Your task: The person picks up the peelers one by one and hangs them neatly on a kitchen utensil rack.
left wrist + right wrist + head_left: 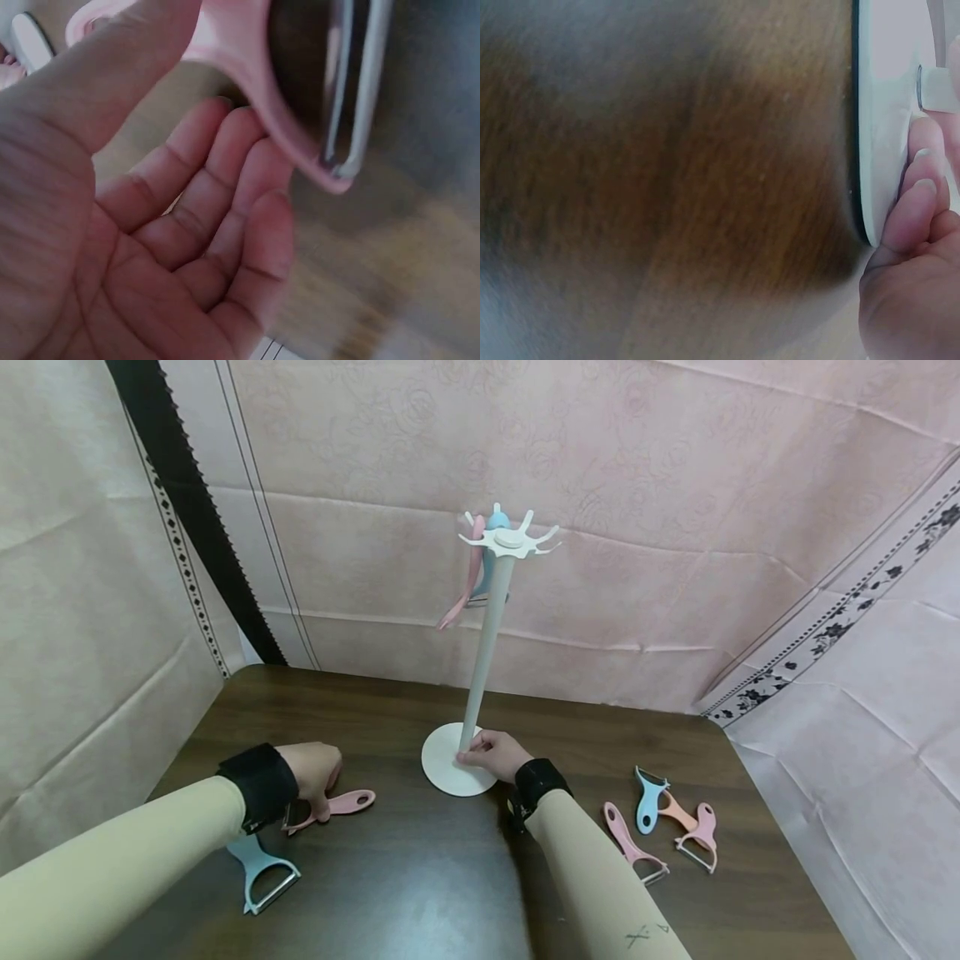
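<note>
A white stand (pixel 487 652) with a round base (pixel 438 762) and several hooks on top stands upright on the table. A pink peeler (pixel 472 568) and a blue peeler (pixel 483 577) hang from its hooks. My right hand (pixel 498 755) grips the foot of the pole, its curled fingers lying over the base (pixel 889 97) in the right wrist view. At the left, my left hand (pixel 311 777) pinches a second pink peeler (pixel 247 67) between thumb and fingers, with the blade side toward the left. A blue peeler (pixel 258 864) lies just in front of that hand.
On the right of the table (pixel 420 877) lie several peelers: a blue one (pixel 648 802), an orange one (pixel 678 812) and pink ones (pixel 701 831), (pixel 622 835). Patterned cloth (pixel 600 568) hangs behind and at both sides.
</note>
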Demonstrator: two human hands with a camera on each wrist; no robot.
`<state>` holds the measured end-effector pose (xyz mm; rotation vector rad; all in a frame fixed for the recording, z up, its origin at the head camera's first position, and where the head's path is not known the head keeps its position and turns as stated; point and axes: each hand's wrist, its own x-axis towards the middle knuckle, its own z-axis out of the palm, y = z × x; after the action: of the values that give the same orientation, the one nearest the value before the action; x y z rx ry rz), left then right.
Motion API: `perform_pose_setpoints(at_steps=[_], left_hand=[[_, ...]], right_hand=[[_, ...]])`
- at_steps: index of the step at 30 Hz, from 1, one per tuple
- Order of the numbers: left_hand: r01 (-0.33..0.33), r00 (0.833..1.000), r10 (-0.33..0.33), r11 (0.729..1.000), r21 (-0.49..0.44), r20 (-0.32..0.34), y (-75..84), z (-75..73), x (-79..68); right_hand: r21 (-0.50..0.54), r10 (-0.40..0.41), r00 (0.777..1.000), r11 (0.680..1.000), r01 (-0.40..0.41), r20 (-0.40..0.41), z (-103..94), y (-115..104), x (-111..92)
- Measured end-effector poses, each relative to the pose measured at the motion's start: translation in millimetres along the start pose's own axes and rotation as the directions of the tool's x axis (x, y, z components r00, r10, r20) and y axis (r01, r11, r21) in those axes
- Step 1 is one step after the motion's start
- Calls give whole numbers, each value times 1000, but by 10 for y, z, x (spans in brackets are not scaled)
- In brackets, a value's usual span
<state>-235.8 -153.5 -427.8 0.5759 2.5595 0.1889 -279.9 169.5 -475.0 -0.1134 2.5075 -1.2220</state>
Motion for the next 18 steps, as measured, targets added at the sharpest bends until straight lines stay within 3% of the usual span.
perform_pose_setpoints(at_steps=[5, 12, 18], left_hand=[[-8, 1000, 8, 1000, 1, -4, 53, 96, 10], [1, 1000, -1, 999, 36, -2, 140, 73, 36], [2, 1000, -2, 999, 53, -6, 126, 85, 61]], right_hand=[[10, -2, 1000, 1000, 2, 3, 1, -5, -9], [5, -3, 1000, 1000, 3, -1, -8, -14, -11], [14, 6, 1000, 1000, -6, -2, -3, -2, 13]])
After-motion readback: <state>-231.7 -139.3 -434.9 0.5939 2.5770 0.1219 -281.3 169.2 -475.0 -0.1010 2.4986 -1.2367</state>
